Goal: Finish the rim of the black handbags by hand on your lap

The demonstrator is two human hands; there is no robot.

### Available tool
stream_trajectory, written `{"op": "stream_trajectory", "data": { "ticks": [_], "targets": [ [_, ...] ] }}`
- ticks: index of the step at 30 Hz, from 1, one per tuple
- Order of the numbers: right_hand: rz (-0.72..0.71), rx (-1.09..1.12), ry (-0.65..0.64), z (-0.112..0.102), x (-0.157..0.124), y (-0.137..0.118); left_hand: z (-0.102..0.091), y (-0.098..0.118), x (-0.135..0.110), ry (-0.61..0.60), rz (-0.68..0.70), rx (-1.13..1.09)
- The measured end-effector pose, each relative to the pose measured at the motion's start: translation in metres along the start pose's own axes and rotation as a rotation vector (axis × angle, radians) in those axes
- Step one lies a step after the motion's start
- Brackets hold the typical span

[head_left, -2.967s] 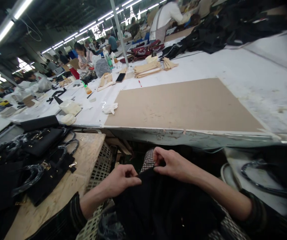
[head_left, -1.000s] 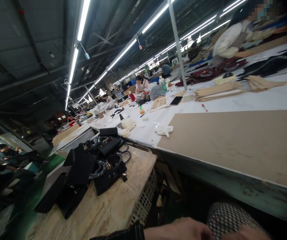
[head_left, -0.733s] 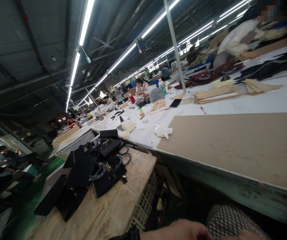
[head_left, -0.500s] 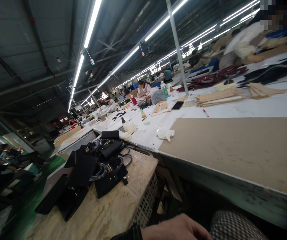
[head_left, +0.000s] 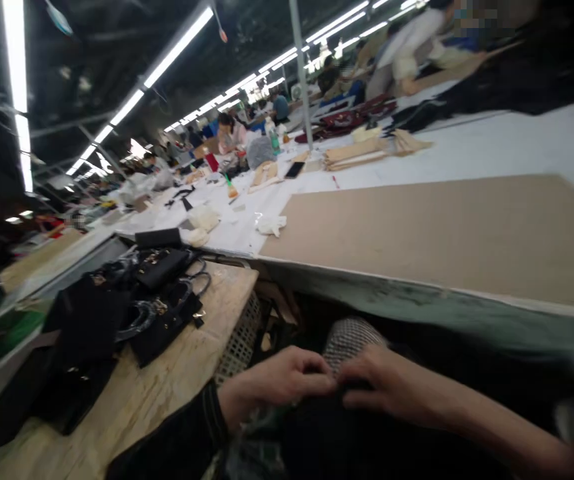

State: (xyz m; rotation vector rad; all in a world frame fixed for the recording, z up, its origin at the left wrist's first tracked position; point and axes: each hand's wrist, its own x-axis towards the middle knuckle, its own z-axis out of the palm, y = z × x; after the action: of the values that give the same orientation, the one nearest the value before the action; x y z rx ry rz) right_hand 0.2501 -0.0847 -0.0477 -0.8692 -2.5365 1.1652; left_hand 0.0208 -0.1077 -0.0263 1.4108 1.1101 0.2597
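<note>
My left hand (head_left: 287,377), in a dark cuff, and my right hand (head_left: 374,379), with a bare forearm, come together fingertip to fingertip at the bottom middle. Both have curled, pinched fingers. Dark cloth lies just below, and whatever they hold between them is too dark and blurred to name. A checked knee (head_left: 351,337) shows right behind the hands. To the left, a heap of black handbags (head_left: 91,307) with gold-coloured fittings and plastic-wrapped ring handles rests on a wooden board (head_left: 181,373).
A white worktable (head_left: 237,227) runs ahead, with a brown cardboard sheet (head_left: 417,233) at its front edge. On it lie a phone (head_left: 295,170), a crumpled white plastic bag (head_left: 270,224) and tan pieces (head_left: 357,155). A plastic crate (head_left: 239,340) stands under the board. A co-worker (head_left: 401,60) leans over the table.
The view has swung right and down. My right hand has come into sight and now meets my left hand, which shows more fully than before.
</note>
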Motion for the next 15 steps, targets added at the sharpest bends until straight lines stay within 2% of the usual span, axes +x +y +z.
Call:
{"op": "stream_trajectory", "data": {
  "ticks": [2,6,11,15],
  "targets": [
    [-0.013,0.027,-0.081,-0.012,0.000,-0.010,0.002,0.003,0.002,-0.020,0.009,-0.023],
    [-0.021,0.032,-0.137,-0.026,0.001,-0.010,0.001,0.003,0.007,-0.092,-0.037,-0.101],
    [-0.086,0.063,-0.165,-0.031,-0.005,-0.009,0.005,0.000,0.010,-0.095,-0.011,-0.087],
    [-0.074,0.080,-0.138,-0.029,-0.001,-0.007,0.005,0.002,0.011,-0.074,0.003,-0.028]
  ]
}}
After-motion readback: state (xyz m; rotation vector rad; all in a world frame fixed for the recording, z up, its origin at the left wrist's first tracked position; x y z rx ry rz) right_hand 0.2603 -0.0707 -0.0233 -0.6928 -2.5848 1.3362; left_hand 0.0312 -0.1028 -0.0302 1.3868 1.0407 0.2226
